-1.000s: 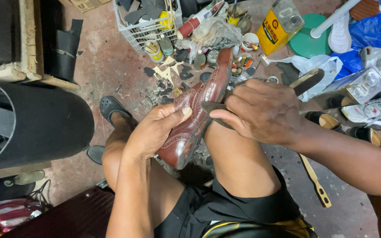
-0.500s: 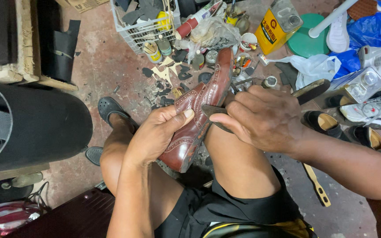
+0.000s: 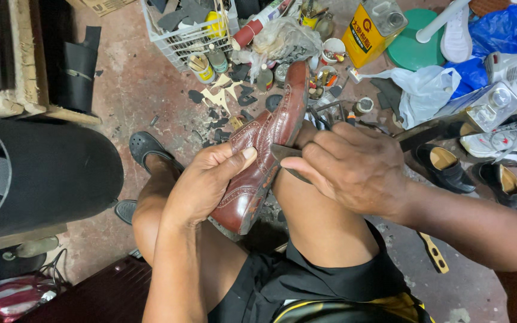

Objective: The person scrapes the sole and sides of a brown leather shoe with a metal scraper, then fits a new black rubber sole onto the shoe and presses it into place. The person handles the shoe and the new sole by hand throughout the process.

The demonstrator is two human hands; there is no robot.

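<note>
A brown leather brogue shoe (image 3: 273, 134) lies across my knees, its toe toward me and its heel pointing away. My left hand (image 3: 204, 182) grips the shoe around its toe end, thumb on the upper. My right hand (image 3: 348, 167) holds a flat dark blade tool (image 3: 281, 154) whose tip rests against the shoe's edge near the sole. The tool's wooden handle (image 3: 432, 130) sticks out to the right behind my hand.
A white plastic basket (image 3: 181, 36) of bottles and scraps stands at the top, beside a yellow can (image 3: 369, 30) and plastic bags (image 3: 429, 90). Several shoes (image 3: 450, 167) lie on the right. A black rubber roll (image 3: 49, 173) sits left. Leather scraps litter the floor.
The shoe has shifted slightly in my lap and my left thumb has moved up onto the upper. My right hand keeps the blade at the shoe's edge.
</note>
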